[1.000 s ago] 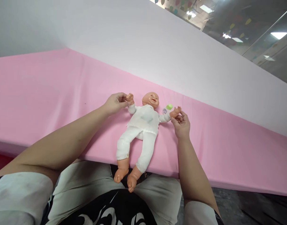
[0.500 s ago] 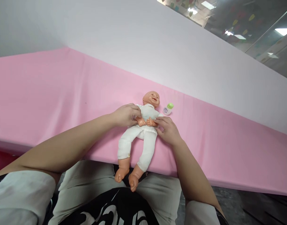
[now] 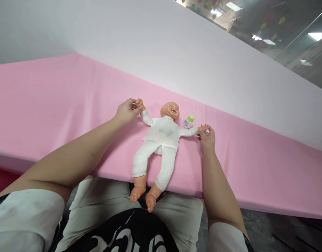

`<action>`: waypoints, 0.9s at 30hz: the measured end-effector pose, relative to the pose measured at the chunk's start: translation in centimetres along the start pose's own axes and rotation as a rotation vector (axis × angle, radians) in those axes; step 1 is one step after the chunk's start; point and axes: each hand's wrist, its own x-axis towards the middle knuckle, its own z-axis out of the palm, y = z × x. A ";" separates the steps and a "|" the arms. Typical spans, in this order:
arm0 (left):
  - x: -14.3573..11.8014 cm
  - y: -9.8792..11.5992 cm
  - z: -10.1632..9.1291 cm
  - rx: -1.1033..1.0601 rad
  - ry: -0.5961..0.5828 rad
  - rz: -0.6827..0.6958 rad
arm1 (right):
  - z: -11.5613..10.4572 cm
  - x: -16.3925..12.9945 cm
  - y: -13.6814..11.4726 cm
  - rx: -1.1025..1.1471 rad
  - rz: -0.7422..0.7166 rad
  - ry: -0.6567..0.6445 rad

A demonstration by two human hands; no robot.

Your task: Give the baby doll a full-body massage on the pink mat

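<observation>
Holding doll (image 3: 162, 140) arms spread, both hands

One baby doll (image 3: 161, 140) in white clothes lies on one pink-covered table (image 3: 45, 101). One small bottle (image 3: 188, 121) with a green cap sits there. Two bare hands show: left hand (image 3: 127, 112), right hand (image 3: 207, 138).

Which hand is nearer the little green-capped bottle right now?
Right. The right hand holds the doll's wrist just past the bottle; the left hand grips the other wrist, across the doll's head.
</observation>
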 end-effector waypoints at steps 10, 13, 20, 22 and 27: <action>2.3 -2.6 -0.6 0.108 -0.123 -0.150 | -0.2 0.4 1.5 -0.072 0.170 -0.104; 1.1 -1.2 -0.2 -0.015 -0.126 -0.043 | 0.6 -0.5 0.2 0.004 -0.025 -0.083; -3.5 3.4 0.7 0.067 -0.323 0.252 | 3.5 -4.4 -3.1 -0.081 -0.358 -0.356; -4.2 3.9 1.1 0.122 -0.469 0.396 | 4.1 -5.3 -3.6 -0.237 -0.465 -0.492; -4.3 3.5 2.0 0.214 -0.647 0.594 | 4.4 -5.7 -4.0 -0.392 -0.688 -0.632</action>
